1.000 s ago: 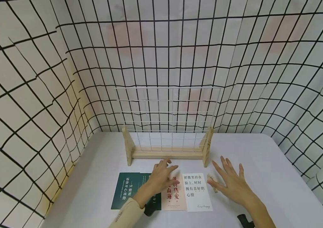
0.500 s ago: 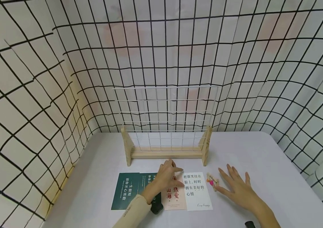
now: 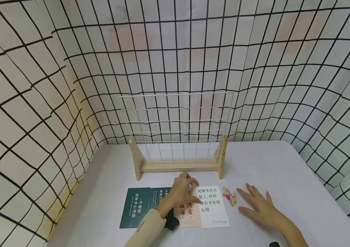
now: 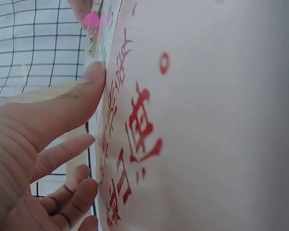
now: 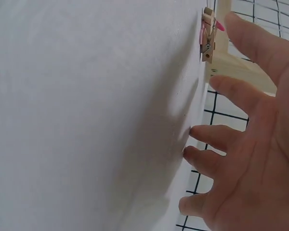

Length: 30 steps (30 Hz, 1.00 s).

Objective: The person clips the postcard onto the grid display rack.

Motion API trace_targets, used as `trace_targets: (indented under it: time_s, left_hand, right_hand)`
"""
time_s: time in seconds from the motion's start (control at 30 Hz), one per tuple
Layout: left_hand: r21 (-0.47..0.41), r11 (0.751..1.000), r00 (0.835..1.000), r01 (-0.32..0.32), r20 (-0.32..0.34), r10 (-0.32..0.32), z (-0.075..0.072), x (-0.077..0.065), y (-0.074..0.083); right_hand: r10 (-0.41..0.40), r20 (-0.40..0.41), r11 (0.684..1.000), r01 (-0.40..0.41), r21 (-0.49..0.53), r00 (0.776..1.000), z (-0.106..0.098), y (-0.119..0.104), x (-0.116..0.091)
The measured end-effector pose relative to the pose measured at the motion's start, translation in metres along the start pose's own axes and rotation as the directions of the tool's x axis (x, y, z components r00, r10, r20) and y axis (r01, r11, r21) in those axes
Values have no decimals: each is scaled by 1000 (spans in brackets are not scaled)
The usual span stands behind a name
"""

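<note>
My left hand (image 3: 179, 192) is over the pink card (image 3: 190, 221) with red Chinese characters. Its thumb and index finger are spread at the left side of the white card (image 3: 215, 214), and in the left wrist view the thumb (image 4: 72, 106) lies right at the card surface, other fingers loosely bent. Two dark green cards lie to the left, the outer green card (image 3: 130, 216) in full view, the inner one partly under the wrist. My right hand (image 3: 262, 209), fingers spread, holds nothing. It is just right of several small wooden clothespins (image 3: 233, 199), one with a pink heart (image 5: 220, 26).
Behind the cards stands a white wire grid rack on a wooden base (image 3: 179, 167) with two slanted wooden feet. The white table (image 3: 261, 161) is enclosed at the back and sides by white cloth with a black grid (image 3: 175, 61).
My left hand has shifted right, from over the pink card's left part toward the white card. My right hand has drawn back rightward, uncovering the clothespins. The view has turned slightly.
</note>
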<state>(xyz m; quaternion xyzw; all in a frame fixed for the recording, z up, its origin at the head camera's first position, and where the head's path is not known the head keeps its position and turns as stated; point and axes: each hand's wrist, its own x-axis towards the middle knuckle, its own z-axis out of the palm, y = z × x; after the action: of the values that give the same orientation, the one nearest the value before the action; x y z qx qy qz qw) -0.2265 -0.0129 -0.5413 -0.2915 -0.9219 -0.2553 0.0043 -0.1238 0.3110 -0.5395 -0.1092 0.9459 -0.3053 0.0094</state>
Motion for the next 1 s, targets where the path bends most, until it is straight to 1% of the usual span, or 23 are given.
trace_targets:
  time_s: [0.1, 0.2, 0.4, 0.53, 0.67, 0.83, 1.0]
  left_hand:
    - [-3, 1000, 1000, 20, 15, -20, 0, 2, 0]
    - [-16, 1000, 999, 26, 21, -26, 1, 4, -1]
    - [-58, 997, 999, 42, 18, -41, 3, 8, -3]
    - [-65, 996, 998, 68, 22, -67, 3, 9, -3]
    - [-71, 993, 995, 96, 30, -94, 3, 9, -1]
    - [-86, 992, 996, 89, 17, -88, 3, 9, 0]
    - [-120, 989, 996, 83, 17, -82, 5, 9, -1]
  right_hand:
    - [-21, -8, 1000, 21, 6, 1000, 0, 2, 2]
    - [-40, -26, 999, 40, 1, 999, 1, 3, 4]
    - [-41, -62, 999, 39, -27, 997, 5, 0, 11]
    - [-35, -96, 998, 29, -64, 995, 8, -5, 13]
    - [-37, -143, 991, 18, -130, 989, 11, -9, 14]
    - [-59, -199, 981, 20, -193, 978, 15, -10, 18]
    - [-71, -240, 981, 24, -194, 968, 18, -9, 18]
